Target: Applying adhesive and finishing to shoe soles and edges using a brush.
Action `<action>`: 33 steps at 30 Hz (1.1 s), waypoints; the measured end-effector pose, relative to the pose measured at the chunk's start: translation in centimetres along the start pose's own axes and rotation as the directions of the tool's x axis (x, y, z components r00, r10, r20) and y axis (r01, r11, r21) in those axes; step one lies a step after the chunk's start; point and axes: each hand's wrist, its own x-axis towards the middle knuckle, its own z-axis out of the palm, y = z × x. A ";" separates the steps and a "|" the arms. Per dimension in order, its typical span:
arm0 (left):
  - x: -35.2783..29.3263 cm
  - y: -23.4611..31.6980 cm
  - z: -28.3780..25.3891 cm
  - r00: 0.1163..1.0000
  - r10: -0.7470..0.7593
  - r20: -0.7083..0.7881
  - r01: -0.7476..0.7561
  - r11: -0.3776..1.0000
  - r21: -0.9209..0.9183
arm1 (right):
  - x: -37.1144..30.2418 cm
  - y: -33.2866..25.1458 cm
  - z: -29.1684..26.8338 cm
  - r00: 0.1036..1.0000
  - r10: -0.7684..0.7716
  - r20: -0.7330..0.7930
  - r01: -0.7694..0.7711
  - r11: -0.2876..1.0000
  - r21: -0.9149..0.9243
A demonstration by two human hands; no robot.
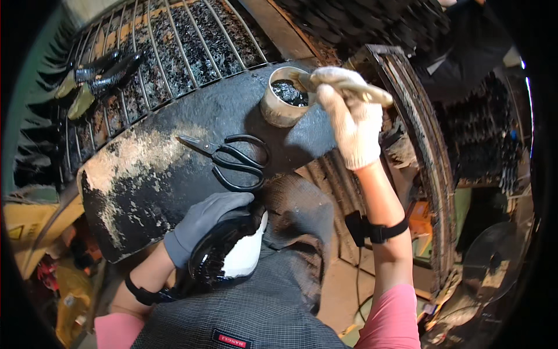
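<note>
You have the rounded shoe-shaped piece, part glossy black and part bare white [241,256], just off the near edge of the dark, scuffed table [139,192], above your lap. Your left hand in a grey glove [210,216] is wrapped over its far side, gripping it. Your right hand in an off-white knitted glove [351,119] is closed around the brush with a pale, smooth handle [375,94], its head at the rim of the whitish round cup with stained walls [279,113]. That cup stands near the table's far right corner, holding shiny black liquid [288,92].

Judging by the surface, you look partway through the coating. The black lies wet-looking over the side toward your left, ending in a ragged line; a smooth white area on the right side remains uncovered. The underside is hidden, so you cannot tell from here how far the coat reaches there.

Between the cup and the near edge lie the black-handled metal scissors [232,163], untouched. Beyond the far edge, two long glossy black pieces with yellowish ends [104,78] rest on the metal-barred rack [152,49].
</note>
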 end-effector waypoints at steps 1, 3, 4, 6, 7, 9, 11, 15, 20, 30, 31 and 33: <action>-0.5 0.0 0.5 0.998 -0.040 -0.047 0.040 0.999 -0.010 | -1.3 -0.2 -0.3 0.997 -0.065 -0.049 0.063 0.997 -0.034; -0.8 -0.6 1.7 0.994 -0.093 -0.054 0.093 0.996 -0.007 | -3.7 -0.7 -1.2 0.978 -0.156 -0.140 0.150 0.987 -0.052; -0.9 -1.1 2.3 0.996 -0.057 -0.069 0.058 0.998 0.013 | -5.2 -1.7 -1.6 0.974 -0.071 -0.214 0.078 0.997 0.024; -0.4 -2.6 4.3 0.995 0.022 -0.093 -0.017 0.998 0.054 | -8.8 -2.3 -3.5 0.945 0.119 -0.306 -0.045 0.971 0.236; 0.0 -3.2 5.2 0.992 0.062 -0.108 -0.054 0.996 0.075 | -10.6 -2.4 -3.9 0.898 0.279 -0.340 -0.114 0.895 0.432; 1.1 -4.1 7.1 0.979 0.157 -0.133 -0.143 0.984 0.107 | -15.1 0.0 -5.3 0.878 0.327 -0.349 -0.018 0.753 0.658; 2.5 -3.3 8.2 0.970 0.212 -0.117 -0.198 0.973 0.118 | -19.6 1.0 -5.0 0.824 0.465 -0.323 0.054 0.503 0.862; 5.0 -2.9 9.8 0.816 0.495 -0.299 -0.458 0.869 0.188 | -25.1 1.8 -1.2 0.709 0.649 -0.275 -0.061 0.445 0.893; 5.4 -3.6 11.2 0.786 0.552 -0.278 -0.500 0.833 0.237 | -21.3 5.1 -2.5 0.738 0.581 -0.344 -0.297 0.737 0.608; 5.3 -2.7 11.7 0.799 0.555 -0.232 -0.504 0.828 0.245 | -16.9 6.3 -4.3 0.871 0.471 -0.142 -0.364 0.811 0.457; 5.3 -2.8 11.6 0.796 0.562 -0.222 -0.506 0.821 0.264 | -18.0 5.3 -4.2 0.864 0.486 -0.130 -0.379 0.799 0.466; 5.4 -3.1 12.1 0.793 0.567 -0.223 -0.510 0.818 0.266 | -20.2 3.6 -3.3 0.825 0.541 -0.161 -0.404 0.766 0.500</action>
